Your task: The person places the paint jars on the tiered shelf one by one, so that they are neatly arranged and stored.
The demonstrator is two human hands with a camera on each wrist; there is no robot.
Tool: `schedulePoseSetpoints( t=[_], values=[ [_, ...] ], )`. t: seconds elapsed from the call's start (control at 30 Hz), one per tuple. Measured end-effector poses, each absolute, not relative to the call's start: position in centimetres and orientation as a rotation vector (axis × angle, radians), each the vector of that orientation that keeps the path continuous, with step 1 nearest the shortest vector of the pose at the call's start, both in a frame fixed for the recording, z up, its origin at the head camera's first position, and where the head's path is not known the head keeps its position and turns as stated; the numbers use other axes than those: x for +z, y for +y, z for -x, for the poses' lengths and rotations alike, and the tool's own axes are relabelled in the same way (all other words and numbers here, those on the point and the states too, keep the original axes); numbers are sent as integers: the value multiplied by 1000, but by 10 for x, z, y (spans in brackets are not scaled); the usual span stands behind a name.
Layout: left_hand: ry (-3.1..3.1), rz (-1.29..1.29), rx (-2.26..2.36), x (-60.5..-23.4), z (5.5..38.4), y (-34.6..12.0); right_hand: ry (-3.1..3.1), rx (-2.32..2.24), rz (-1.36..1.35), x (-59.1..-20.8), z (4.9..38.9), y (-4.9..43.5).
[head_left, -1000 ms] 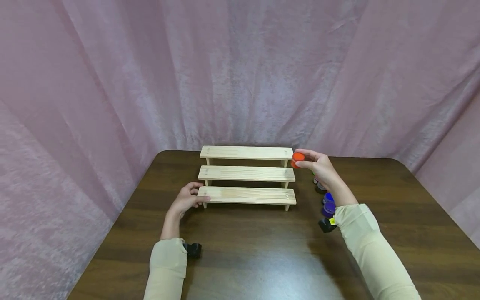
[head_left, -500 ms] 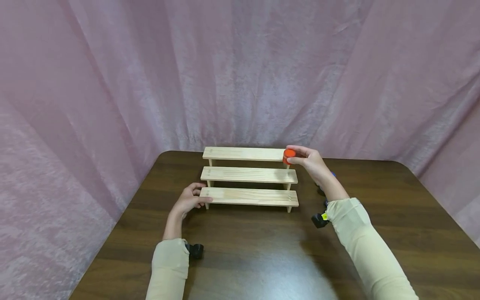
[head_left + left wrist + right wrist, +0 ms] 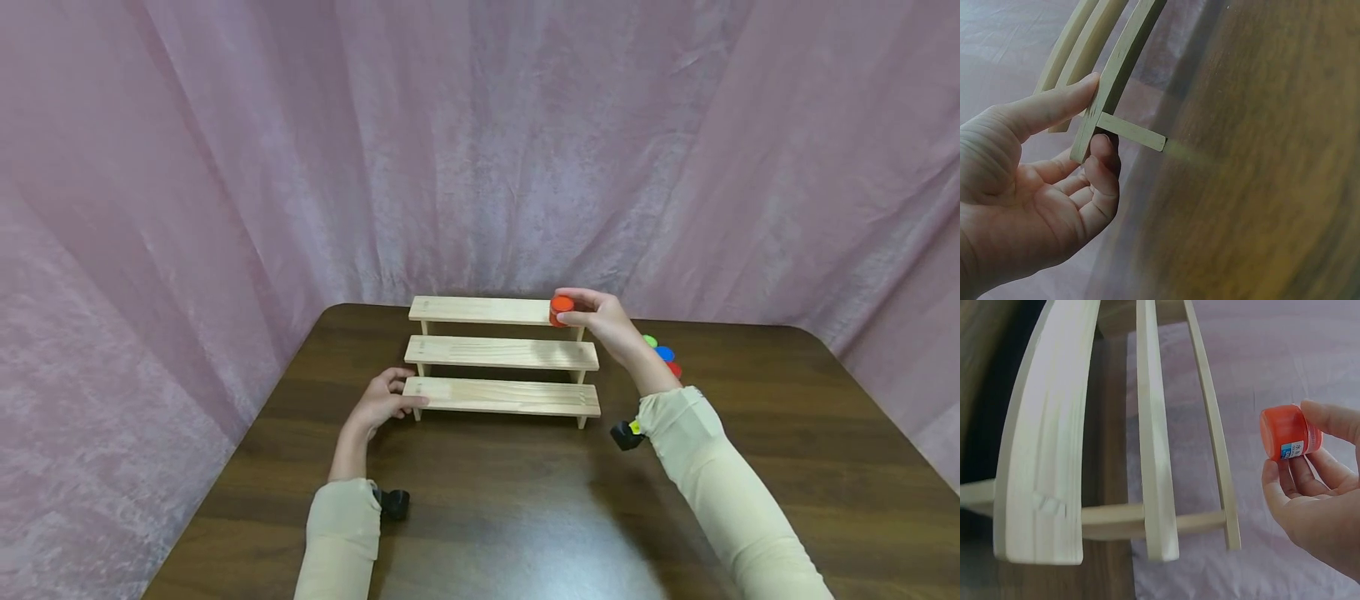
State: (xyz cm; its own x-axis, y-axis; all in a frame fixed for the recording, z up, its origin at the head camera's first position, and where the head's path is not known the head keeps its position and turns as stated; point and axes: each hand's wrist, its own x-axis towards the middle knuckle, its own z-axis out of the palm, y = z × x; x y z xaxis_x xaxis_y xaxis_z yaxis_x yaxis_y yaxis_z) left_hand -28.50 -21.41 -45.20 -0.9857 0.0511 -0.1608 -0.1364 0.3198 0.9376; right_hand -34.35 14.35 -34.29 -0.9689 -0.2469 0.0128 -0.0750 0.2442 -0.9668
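Note:
A three-tier wooden display stand (image 3: 502, 353) stands on the table, its planks rising like steps toward the back. My left hand (image 3: 378, 403) pinches the left end of the lowest plank (image 3: 1113, 75), thumb on top and curled fingers underneath. Between thumb and fingers, my right hand (image 3: 613, 327) holds a small orange-red jar (image 3: 1286, 432) with a blue-and-white label. In the head view the jar overlaps the right part of the top plank (image 3: 480, 309). The right wrist view has it beyond the planks, tilted on its side in that picture.
Right of the stand, partly behind my right forearm, are round green (image 3: 650, 341), blue (image 3: 664, 354) and red (image 3: 674, 368) tops. A pink curtain (image 3: 480, 150) hangs behind the brown table (image 3: 480, 517). Black wrist cameras stick out below both hands.
My right hand has carried the orange-red jar left, from beside the stand's right end to over the top plank. The left hand keeps its grip; the view has shifted slightly.

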Motion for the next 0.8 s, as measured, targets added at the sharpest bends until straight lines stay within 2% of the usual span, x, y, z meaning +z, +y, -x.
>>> schedulePoseSetpoints(
  t=[0.8],
  values=[
    [2424, 82, 1762, -455, 285, -209, 2290, -1862, 366, -338, 357, 99]
  ],
)
